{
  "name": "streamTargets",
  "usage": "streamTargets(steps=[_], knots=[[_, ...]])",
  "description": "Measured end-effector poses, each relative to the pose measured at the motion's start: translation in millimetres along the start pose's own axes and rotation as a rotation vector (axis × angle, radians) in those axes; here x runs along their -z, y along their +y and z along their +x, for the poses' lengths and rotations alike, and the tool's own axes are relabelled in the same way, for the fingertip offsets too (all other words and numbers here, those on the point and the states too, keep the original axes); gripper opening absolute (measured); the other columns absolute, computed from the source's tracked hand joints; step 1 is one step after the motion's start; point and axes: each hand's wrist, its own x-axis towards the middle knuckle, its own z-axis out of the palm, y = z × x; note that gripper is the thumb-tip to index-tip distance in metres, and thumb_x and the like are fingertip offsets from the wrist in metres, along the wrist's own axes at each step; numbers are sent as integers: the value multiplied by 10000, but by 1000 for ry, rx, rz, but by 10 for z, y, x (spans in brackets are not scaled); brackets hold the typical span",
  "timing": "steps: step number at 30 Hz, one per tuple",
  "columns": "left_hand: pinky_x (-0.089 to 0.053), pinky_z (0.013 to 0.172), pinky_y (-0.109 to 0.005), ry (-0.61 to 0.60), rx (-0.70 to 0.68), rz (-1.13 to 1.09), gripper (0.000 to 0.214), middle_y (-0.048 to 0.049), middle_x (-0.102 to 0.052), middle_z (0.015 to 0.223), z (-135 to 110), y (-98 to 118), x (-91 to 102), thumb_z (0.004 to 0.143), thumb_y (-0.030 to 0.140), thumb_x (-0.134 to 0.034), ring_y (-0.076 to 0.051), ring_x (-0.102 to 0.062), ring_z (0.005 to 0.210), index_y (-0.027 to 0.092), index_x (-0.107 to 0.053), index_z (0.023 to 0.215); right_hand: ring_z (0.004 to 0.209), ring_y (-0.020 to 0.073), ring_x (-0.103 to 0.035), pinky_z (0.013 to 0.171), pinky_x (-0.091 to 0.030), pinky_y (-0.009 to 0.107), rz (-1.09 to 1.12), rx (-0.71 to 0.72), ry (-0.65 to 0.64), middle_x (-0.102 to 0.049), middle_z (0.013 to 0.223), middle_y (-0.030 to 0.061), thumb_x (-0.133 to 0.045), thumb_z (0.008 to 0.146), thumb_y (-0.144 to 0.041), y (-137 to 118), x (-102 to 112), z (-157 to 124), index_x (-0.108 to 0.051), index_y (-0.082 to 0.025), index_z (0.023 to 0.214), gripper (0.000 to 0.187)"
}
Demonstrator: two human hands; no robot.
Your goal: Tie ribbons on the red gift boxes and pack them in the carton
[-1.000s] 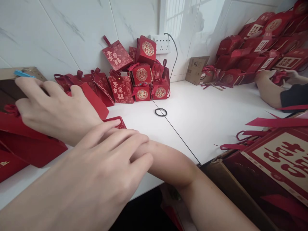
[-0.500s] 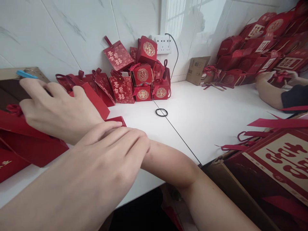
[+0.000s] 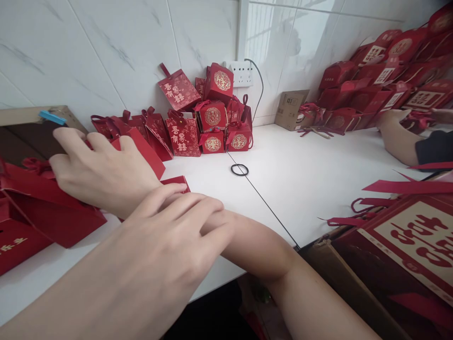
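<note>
My left hand [image 3: 177,236] reaches in from the lower left and lies across my right forearm, its fingers draped over the skin and slightly apart. Nothing else shows in it. My right arm crosses beneath it to the left, where my right hand [image 3: 102,170] hangs palm down with bent fingers, the tips out of sight. Below and left of that hand stands a red gift box [image 3: 71,217]; a red ribbon bow [image 3: 37,165] shows just left of its knuckles. Behind it is a plain red panel [image 3: 143,151]. A small red piece [image 3: 179,182] peeks out beyond my left fingers.
Red gift boxes [image 3: 212,115] are stacked by the tiled wall beside a socket [image 3: 240,74]. A black ring [image 3: 239,170] lies on the white table [image 3: 283,179]. At right are more stacked boxes [image 3: 375,99], another person's hand [image 3: 394,116] and a carton [image 3: 339,278] of red packaging.
The view has shifted slightly, so things sit a little lower and further right. The fingers of my left hand have spread a little on my forearm.
</note>
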Motion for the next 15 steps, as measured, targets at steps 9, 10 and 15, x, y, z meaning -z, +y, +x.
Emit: streamTargets(steps=[9,10,15], knots=[[-350,910,-385,-10,-9,-22,292,-4,-642,949,-8,-50,-12,794,87,-362,-193,-568,861,221,-608,878,907,121,-610,616,-548,262,-28,7,9,-632,1138,-30,-146,883,5,-16,-29,-11,-676,-248,853,588],[-355,910,-386,-14,-14,-25,286,-6,-642,955,-8,-55,-11,796,90,-366,-193,-569,860,219,-610,870,900,121,-609,617,-549,266,-28,6,10,-631,1139,-30,-149,885,0,-17,-38,-10,-673,-245,850,579],[-370,898,-386,-31,-17,-13,326,-14,-642,926,-8,-62,1,782,67,-365,-192,-568,840,225,-614,920,886,136,-608,615,-543,290,1,-15,30,-639,1103,-39,-120,871,-18,-16,-83,6,-663,-229,802,587]])
